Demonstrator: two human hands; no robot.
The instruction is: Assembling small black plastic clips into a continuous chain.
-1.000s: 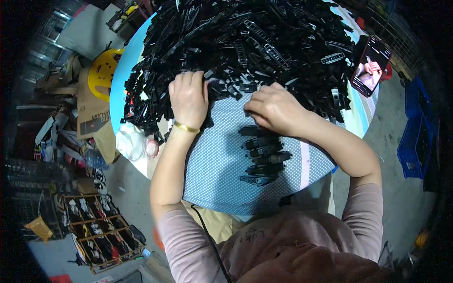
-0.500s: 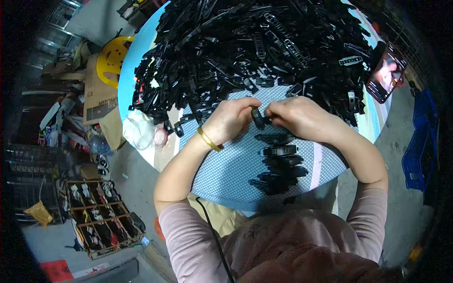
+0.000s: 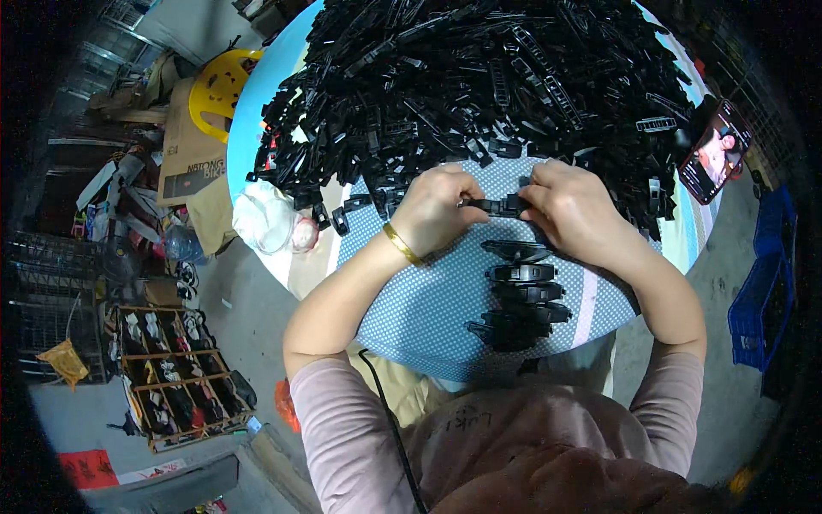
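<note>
You are pinching a black plastic buckle piece (image 3: 495,206) between both hands at frame centre, your left hand (image 3: 437,210) curling its fingers around one end while your right hand (image 3: 569,210) is gripping the other, apparently pressing two halves together. Below, finished buckles (image 3: 518,295) are stacking on the dotted cloth (image 3: 428,300); next, it likely needs laying there, beneath the loose heap (image 3: 479,77).

A phone with a lit screen (image 3: 715,152) leans at my round table's right edge. Off its left edge I see a yellow plastic spool (image 3: 221,84), a brown cardboard box (image 3: 187,147) and, perhaps, a crumpled clear bag (image 3: 272,224).
</note>
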